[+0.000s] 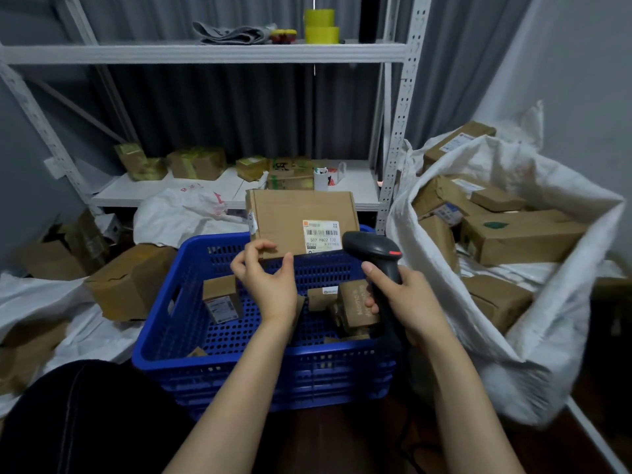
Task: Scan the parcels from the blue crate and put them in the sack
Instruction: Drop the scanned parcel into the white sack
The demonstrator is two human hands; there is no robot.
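Parcel: flat brown cardboard parcel (301,224) held upright above the far rim of the crate, broad face toward the camera, long axis running left to right
Label: white barcode label (321,236) on the lower right of that face, printed side toward the scanner
Left hand: left hand (268,278) pinches the parcel's lower left edge, thumb on the near face and fingers curled around it; the parcel rises above and beyond the grip
Right hand: right hand (407,302) wrapped tight around the handle of the black scanner (374,254), whose head sits just beside the label's right edge
Crate: blue crate (219,350) of perforated plastic below both hands, with several small cardboard boxes (220,297) lying loose inside
Sack: white woven sack (533,340) to the right of the crate, mouth open, crumpled sides, brown boxes piled within
Shelving: pale metal shelf (205,53) behind, carrying yellow tape rolls (320,26)
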